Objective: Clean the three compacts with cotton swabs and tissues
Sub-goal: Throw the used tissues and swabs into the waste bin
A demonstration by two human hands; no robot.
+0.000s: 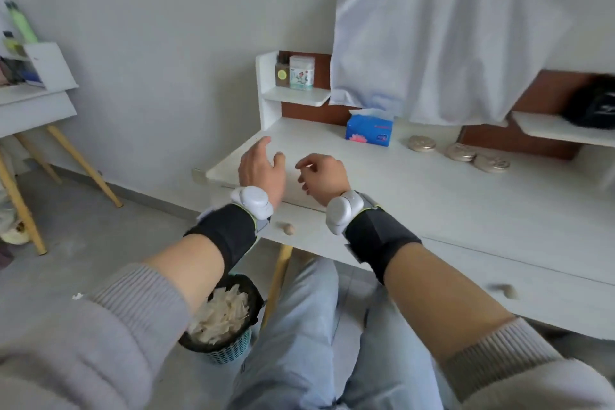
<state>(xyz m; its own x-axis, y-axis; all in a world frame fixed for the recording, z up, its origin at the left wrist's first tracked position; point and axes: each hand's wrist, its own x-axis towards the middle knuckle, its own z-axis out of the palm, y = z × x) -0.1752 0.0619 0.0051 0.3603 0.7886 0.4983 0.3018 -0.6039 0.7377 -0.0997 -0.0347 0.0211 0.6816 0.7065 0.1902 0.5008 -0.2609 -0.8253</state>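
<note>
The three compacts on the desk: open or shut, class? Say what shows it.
Shut. The compacts lie flat as closed round discs; no raised lid, mirror or powder shows.

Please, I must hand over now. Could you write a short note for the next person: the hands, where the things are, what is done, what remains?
Left hand: fingers relaxed above the desk, nothing in its grip.
Right hand: fingers loosely curled, nothing seen in it.
Three compacts: closed, in a row on the desk, right of the tissue box, no hand on them.
Cotton swabs: none visible.
Done: nothing that shows; all compacts are closed.
Left: likely all three compacts.
</note>
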